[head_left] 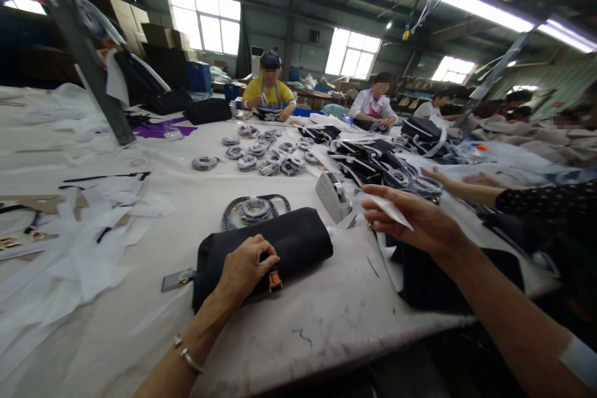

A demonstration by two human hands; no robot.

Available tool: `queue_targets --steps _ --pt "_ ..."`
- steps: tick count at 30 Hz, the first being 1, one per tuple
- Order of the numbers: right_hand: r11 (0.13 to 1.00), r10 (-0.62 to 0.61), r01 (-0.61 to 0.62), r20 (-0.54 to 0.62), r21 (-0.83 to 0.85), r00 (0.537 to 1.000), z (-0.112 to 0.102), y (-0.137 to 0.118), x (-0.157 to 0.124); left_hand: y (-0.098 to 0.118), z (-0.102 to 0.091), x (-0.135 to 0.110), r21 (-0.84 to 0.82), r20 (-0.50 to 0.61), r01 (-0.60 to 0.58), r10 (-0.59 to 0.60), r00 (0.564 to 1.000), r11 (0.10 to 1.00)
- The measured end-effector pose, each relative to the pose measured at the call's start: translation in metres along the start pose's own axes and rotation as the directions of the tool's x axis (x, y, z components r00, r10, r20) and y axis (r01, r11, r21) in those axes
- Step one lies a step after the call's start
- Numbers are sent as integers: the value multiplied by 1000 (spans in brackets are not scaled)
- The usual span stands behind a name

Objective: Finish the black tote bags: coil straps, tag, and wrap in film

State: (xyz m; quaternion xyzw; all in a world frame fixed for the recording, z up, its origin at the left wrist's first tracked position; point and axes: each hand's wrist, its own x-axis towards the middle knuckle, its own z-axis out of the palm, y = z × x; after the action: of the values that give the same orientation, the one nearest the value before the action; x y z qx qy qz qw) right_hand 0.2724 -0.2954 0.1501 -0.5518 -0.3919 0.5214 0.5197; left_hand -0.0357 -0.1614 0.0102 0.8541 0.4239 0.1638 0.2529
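A black bag lies in front of me, with a gold buckle on an orange-lined strap at its front. My left hand rests on the bag just above the buckle, fingers curled in against it; the fingertips are partly hidden. To the right, my right hand is raised over the table, pinching a thin white slip between thumb and fingers. A grey tag hangs from the bag's left end. Behind the bag lies a wrapped coiled strap. The grey-white tape dispenser stands left of my right hand.
Several wrapped coiled straps lie mid-table, beside a pile of black bags. White wrapping sheets cover the left. Another black bag lies under my right forearm. A co-worker's dotted sleeve reaches in from the right; others sit opposite.
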Motion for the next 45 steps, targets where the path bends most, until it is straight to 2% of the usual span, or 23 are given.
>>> queue_targets --steps 2,3,5,7,8,9,10,11,12,13,14,15,16,18,22,25,29,32,36,41,45 --pt "998 1 5 104 -60 995 -4 7 -8 0 -1 -1 -2 1 -7 7 1000 1000" --pt "993 13 1 116 -118 993 -9 12 -9 1 -1 -1 -2 0 -9 9 1000 1000" --pt "961 31 -26 13 -275 999 -20 26 -7 1 -1 -2 -4 -4 -9 9 1000 1000" --pt "882 104 -142 -108 -449 989 -26 49 -1 1 -1 -1 -13 -5 -7 7 1000 1000" --pt "819 206 -241 -125 -522 971 -25 64 1 1 -1 -1 -18 -6 -8 8 1000 1000" --pt "760 341 -329 -87 -561 936 -24 81 3 1 -1 -1 -23 -6 -11 11 1000 1000" --pt "722 474 -394 -9 -569 881 -20 99 4 1 0 0 -24 -8 -15 15 1000 1000" --pt "721 548 -428 71 -544 834 -16 116 6 0 0 0 -24 -9 -18 18 1000 1000" --pt "742 568 -443 120 -503 814 -11 132 8 -1 1 0 -21 -13 -21 20 1000 1000" --pt "794 522 -429 121 -431 844 -6 146 12 -1 1 0 -17 -17 -21 20 1000 1000" --pt "864 426 -383 69 -327 902 -2 157 18 -1 2 0 -13 -18 -20 20 1000 1000" --pt "925 317 -312 -14 -217 948 1 165 26 -2 2 0 -10 -21 -19 18 1000 1000" --pt "965 220 -232 -103 -123 970 4 170 36 -2 2 0 -8 -20 -17 17 1000 1000" --pt "994 107 -109 -205 2 973 7 174 56 -1 1 -1 -8 -16 -12 12 1000 1000" --pt "992 6 17 -187 126 982 15 173 80 1 0 -3 -19 -16 -5 5 1000 1000" --pt "981 -75 108 -199 161 977 16 176 82 0 1 -3 -26 -27 -7 6 1000 1000" --pt "983 -151 173 -268 60 952 9 182 80 -2 3 -2 -28 -27 -10 10 1000 1000" --pt "974 -212 227 -344 4 915 6 185 83 -1 2 -1 -23 -22 -2 2 1000 1000" --pt "954 -266 300 -446 6 855 13 186 91 2 0 -1 -22 -14 1 -1 1000 1000" --pt "924 -225 351 -527 150 819 23 181 94 2 0 -1 -28 -27 -7 6 1000 1000" --pt "860 -42 304 -538 410 842 21 176 89 0 2 -1 -20 -29 -7 6 1000 1000"
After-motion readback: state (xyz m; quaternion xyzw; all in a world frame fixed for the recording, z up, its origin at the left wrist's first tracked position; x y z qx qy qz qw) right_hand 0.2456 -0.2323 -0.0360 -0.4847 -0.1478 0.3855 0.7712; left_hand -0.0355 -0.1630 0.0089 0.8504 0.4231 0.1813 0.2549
